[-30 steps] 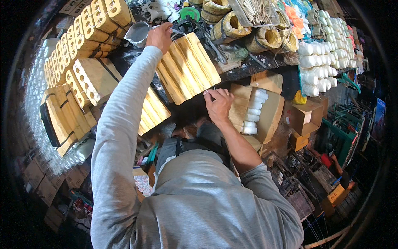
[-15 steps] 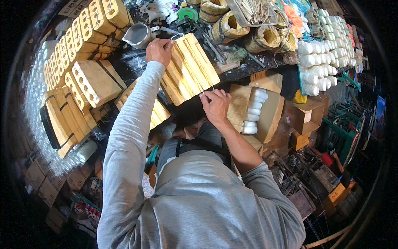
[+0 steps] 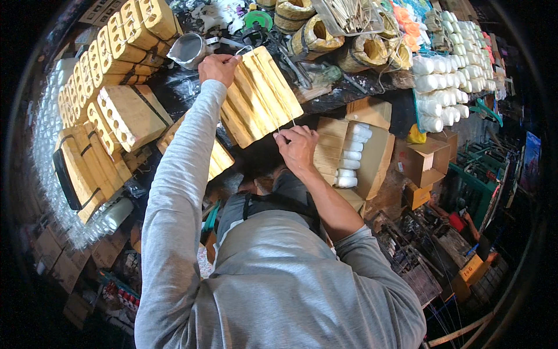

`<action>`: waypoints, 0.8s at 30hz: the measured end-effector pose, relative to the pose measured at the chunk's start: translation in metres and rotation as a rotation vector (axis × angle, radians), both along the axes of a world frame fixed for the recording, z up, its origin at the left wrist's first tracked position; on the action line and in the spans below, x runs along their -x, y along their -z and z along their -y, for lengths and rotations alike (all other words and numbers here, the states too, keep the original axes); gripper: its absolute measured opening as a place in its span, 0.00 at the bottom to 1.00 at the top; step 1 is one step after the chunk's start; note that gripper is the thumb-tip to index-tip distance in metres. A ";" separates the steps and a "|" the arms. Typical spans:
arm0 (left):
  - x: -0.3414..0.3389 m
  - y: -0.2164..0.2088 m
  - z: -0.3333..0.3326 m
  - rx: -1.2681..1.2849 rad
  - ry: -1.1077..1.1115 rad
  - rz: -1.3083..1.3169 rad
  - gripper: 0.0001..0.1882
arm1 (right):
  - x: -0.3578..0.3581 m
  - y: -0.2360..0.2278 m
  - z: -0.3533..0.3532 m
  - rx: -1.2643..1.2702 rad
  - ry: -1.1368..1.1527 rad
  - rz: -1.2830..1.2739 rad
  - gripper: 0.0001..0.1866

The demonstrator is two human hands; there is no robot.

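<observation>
A yellow mould half point(image 3: 258, 96) with long grooves lies tilted on the dark bench in front of me, white string running along its grooves. My left hand point(image 3: 218, 70) is at its far left corner, fingers closed around the string point(image 3: 244, 49), which loops above the far edge. At the near edge my right hand point(image 3: 297, 145) pinches the string's other end just off the block. A second grooved yellow half point(image 3: 221, 161) lies partly hidden beneath my left forearm.
Closed yellow moulds point(image 3: 96, 70) with holes line the left side. A grey metal jug point(image 3: 188, 51) stands beyond my left hand. To the right are an open carton point(image 3: 378, 160) of white candles, round moulds point(image 3: 317, 38), a tray of thin sticks point(image 3: 349, 14) and stacked white candles point(image 3: 433, 84).
The whole view has slid slightly left. Both hands keep their places at the far and near edges of the mould half, still holding the string.
</observation>
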State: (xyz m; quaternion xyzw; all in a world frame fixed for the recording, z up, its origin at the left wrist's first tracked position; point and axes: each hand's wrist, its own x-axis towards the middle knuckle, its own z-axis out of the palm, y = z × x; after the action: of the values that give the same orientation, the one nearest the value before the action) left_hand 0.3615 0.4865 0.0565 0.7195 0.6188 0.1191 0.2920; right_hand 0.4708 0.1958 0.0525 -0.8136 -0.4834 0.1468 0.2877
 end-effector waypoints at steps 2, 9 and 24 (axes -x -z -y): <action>0.000 0.001 -0.003 0.019 -0.009 0.018 0.23 | -0.001 0.002 0.003 0.011 -0.005 -0.010 0.06; -0.001 0.000 -0.002 0.008 0.014 -0.007 0.22 | -0.016 0.020 0.034 0.419 0.009 -0.210 0.16; 0.208 -0.040 0.272 -0.108 0.052 0.246 0.08 | 0.007 0.068 0.132 0.806 -0.183 -0.232 0.19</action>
State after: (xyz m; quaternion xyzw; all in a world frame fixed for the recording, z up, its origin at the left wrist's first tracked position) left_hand 0.1533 0.2148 0.0966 0.7299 0.5522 0.2317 0.3296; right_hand 0.4633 0.0634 -0.0155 -0.7928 -0.4221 0.4395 -0.0147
